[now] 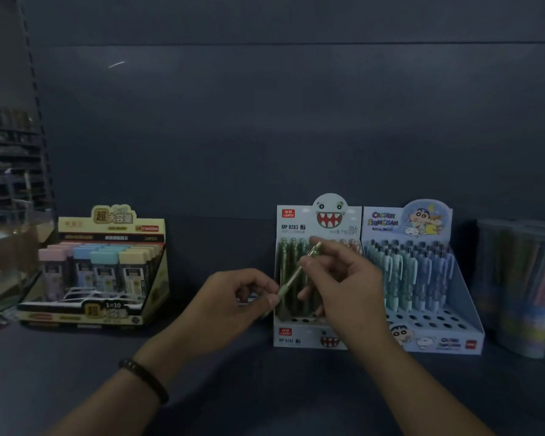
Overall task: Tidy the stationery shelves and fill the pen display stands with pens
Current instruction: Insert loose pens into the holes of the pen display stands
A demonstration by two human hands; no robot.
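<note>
Pen (291,280) held in air by both hands, just in front of monster-face display stand (293,226). Slanted: one end up-right, other down-left.

L hand (233,305): fingers curled, thumb + forefinger pinching pen's lower end. Dark bead bracelet (145,379) on L wrist.

R hand (346,278): thumb + forefinger pinching pen's upper part; remaining fingers loosely bent underneath, holding nothing else.

Monster-face stand: green pens (288,259) upright in rear rows, open holes along front.

Cartoon-boy stand (468,297) touching its right side; blue and teal pens (422,272) in rear rows, several rows of open holes in front.

Yellow box (114,229) well apart to left on same dark shelf (233,388), packed w/ pastel-capped cases.

Clear tubs (523,287) at far right; contents too blurred to ID.

Light dim, detail poor.
</note>
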